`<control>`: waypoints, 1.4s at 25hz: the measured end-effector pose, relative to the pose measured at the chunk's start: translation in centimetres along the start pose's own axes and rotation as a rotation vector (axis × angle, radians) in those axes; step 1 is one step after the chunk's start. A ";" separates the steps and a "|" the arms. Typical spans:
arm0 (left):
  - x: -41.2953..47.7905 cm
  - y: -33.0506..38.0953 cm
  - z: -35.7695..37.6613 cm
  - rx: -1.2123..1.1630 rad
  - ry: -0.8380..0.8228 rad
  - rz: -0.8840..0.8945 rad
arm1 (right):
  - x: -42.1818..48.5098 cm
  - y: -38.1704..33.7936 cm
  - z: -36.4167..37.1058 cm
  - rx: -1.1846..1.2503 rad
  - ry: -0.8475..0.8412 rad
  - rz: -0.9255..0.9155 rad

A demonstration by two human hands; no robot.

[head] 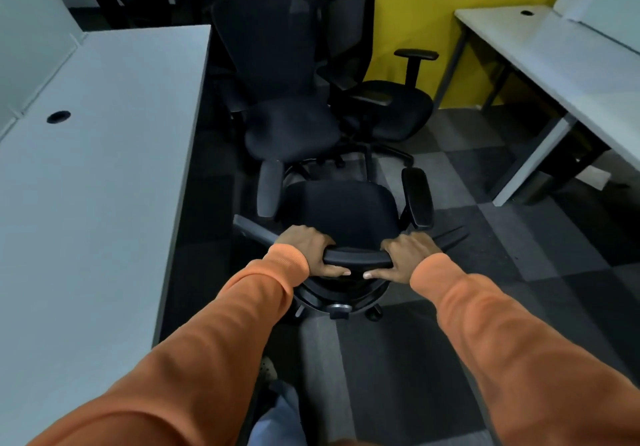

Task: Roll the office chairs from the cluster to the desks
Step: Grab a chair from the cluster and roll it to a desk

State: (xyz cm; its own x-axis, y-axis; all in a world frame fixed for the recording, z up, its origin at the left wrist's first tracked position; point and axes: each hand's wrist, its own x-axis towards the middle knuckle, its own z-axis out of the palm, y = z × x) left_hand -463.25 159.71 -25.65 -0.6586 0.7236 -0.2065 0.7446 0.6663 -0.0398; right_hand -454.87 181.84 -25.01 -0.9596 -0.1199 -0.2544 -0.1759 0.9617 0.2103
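A black office chair (pixel 341 210) stands directly in front of me, seen from behind and above, with its seat facing away. My left hand (pixel 308 250) and my right hand (pixel 407 255) both grip the top edge of its backrest (pixel 356 257), thumbs underneath. Both arms wear orange sleeves. Beyond it two more black mesh-back chairs stand close together: one (pixel 277 75) in the middle by the left desk, another (pixel 377 99) to its right against the yellow wall.
A long pale desk (pixel 90 182) with a round cable hole runs along the left. Another pale desk (pixel 561 58) on metal legs stands at the right. A yellow wall (pixel 433 6) is behind the chairs. Grey checkered carpet (pixel 485 265) covers the aisle between the desks.
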 end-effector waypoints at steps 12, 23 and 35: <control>8.2 14.1 -2.4 0.021 -0.062 0.229 | -11.7 8.8 4.9 0.180 -0.038 0.440; 15.2 24.0 -4.0 0.108 -0.066 0.634 | -19.9 11.2 6.9 0.277 -0.192 0.892; 14.9 34.3 -4.8 0.222 -0.071 1.029 | -29.1 6.8 8.1 0.368 -0.215 1.336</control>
State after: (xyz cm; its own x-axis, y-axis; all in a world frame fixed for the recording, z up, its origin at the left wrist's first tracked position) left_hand -448.02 194.18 -25.41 0.3043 0.9046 -0.2986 0.9488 -0.3158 0.0103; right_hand -426.36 193.87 -23.80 -0.2965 0.9326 -0.2058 0.9306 0.3305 0.1571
